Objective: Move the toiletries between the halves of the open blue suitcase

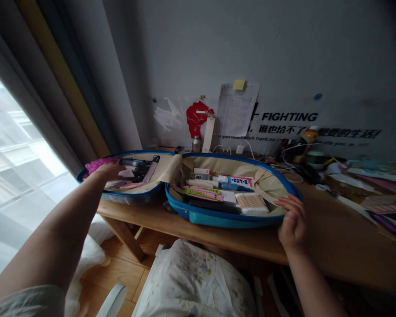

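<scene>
A blue suitcase [232, 220] with beige lining lies open on a wooden desk. My left hand [108, 171] reaches into its left half, beside a bright pink bumpy item [97, 164]; its fingertips are hard to make out. Near them are a small white piece [126, 173] and a phone-shaped pink item [151, 169]. My right hand [293, 220] rests at the right rim, fingers stretched over the edge. The right half holds a toothpaste box [240, 182], a pack of cotton swabs [251, 203], a pink-and-green packet [203, 193] and a small box [201, 173].
The wooden desk [320, 220] carries clutter on its right, including a purple item [387, 223] and a bottle [312, 134]. A white lamp [208, 134] and a small silver bottle [196, 144] stand behind the suitcase. Left is a curtained window [16, 154].
</scene>
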{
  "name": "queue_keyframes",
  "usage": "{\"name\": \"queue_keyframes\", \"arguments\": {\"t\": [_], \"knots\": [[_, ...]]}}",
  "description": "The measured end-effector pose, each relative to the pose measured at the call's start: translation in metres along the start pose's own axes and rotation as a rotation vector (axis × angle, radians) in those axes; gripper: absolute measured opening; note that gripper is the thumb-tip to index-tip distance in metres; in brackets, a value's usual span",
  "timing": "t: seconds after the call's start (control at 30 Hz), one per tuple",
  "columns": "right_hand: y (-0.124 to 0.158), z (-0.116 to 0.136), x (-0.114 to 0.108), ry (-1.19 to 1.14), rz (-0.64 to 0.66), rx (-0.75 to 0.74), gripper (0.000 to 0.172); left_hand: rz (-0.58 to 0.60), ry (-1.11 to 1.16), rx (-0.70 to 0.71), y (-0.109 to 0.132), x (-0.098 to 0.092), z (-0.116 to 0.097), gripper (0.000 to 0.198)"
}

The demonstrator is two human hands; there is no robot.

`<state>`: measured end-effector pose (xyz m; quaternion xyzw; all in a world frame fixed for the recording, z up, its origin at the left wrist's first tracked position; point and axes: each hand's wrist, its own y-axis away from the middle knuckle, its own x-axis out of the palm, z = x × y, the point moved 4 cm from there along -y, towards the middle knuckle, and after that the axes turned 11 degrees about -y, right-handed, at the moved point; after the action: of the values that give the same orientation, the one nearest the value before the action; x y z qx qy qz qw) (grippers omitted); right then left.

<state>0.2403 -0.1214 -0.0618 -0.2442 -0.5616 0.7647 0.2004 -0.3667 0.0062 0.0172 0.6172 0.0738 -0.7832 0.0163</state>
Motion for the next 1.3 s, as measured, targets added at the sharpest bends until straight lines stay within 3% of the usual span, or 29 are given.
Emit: {"name": "queue_keyframes", "arguments": {"t": [0.17,0.27,0.37,0.47,0.6,0.7,0.9,1.3], "knots": [[0.001,-0.001,0.001,-0.017,-0.012,0.004,0.039,-0.079,0.015,-0.057,0.003,-0.022,0.001,0.029],[0.001,-0.002,0.001,-0.019,-0.018,0.024,0.04,-0.17,0.05,-0.036,-0.006,-0.05,-0.024,0.042],[0.001,-0.002,0.0,-0.021,-0.024,0.034,0.041,-0.27,0.103,0.118,-0.018,-0.079,-0.076,0.046],[0.001,-0.002,0.0,-0.016,-0.024,0.033,0.041,-0.333,0.173,0.446,-0.02,-0.097,-0.147,0.049],[0.002,-0.003,-0.001,-0.011,-0.022,0.057,0.042,-0.159,0.162,0.691,-0.012,-0.092,-0.23,0.045],[0.001,-0.003,-0.001,-0.014,-0.02,0.066,0.044,-0.052,0.139,0.76,-0.006,-0.076,-0.267,0.038],[0.001,-0.003,-0.001,-0.007,-0.03,0.068,0.045,0.063,0.099,0.764,-0.001,-0.052,-0.285,0.039],[0.001,-0.004,-0.001,-0.005,-0.027,0.053,0.045,0.135,0.106,0.778,0.003,-0.044,-0.289,0.037]]}}
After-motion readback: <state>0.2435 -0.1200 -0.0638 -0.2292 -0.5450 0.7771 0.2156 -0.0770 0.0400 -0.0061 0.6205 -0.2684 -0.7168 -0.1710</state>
